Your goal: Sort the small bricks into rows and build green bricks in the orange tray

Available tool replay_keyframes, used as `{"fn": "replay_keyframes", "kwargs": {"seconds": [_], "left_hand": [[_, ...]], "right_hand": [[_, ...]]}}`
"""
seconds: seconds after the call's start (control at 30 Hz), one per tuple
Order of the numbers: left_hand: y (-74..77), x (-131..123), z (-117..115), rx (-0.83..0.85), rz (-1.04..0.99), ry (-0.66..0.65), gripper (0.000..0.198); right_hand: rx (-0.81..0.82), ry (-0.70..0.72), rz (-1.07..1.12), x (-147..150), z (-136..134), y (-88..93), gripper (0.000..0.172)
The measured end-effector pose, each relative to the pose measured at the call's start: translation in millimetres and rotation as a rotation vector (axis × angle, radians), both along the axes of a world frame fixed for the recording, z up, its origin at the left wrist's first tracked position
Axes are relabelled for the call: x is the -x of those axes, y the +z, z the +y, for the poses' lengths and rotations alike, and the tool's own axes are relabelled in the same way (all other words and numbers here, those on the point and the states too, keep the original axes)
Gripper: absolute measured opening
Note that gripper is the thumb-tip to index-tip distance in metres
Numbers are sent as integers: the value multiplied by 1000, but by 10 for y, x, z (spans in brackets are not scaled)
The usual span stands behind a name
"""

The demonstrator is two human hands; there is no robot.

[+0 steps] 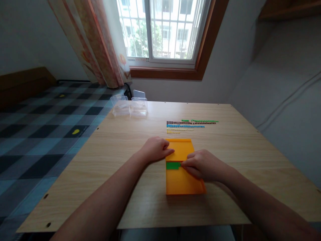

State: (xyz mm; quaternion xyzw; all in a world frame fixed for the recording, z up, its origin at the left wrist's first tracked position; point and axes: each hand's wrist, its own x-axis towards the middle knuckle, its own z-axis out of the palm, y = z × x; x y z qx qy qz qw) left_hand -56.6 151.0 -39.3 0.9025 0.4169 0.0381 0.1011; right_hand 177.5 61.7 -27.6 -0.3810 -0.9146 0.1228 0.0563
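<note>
Near the front edge of the wood-grain surface [95, 180], orange tray [183, 185] lies flat, raised rims along its edges and a crosswise ridge splitting it in two. Green block [172, 165] sits in the near half, tight against ridge and left rim. Right hand [204, 164] reaches in over the right rim, thumb and index fingers pressed together at the block's right end; cannot tell if a tiny piece is pinched between. Left hand [156, 149] rests at the far half's left rim, thumb laid across it, other fingers curled; looks like bracing, actual clamping unclear. Step in hand, judged: lining up small green pieces into the block. Next move calls for a small, precise push along the ridge, tray kept steady so nothing shifts. Rows of small coloured pieces [185, 126] lie just beyond the far rim, so little slack for sliding the tray that way. Open room left and right of tray, though both forearms cross it; strip toward the front edge narrower. Clear plastic boxes [139, 107] well apart, far left corner.
</note>
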Motion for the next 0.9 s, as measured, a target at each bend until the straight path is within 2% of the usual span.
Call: {"fn": "replay_keyframes", "kwargs": {"seconds": [0.53,0.9], "left_hand": [[3,-2,8,14,0,3,41],[3,4,23,29,-7,7,39]], "right_hand": [[23,-81,0,68,-10,-19,24],[-17,-58,18,52,-7,-38,26]]}}
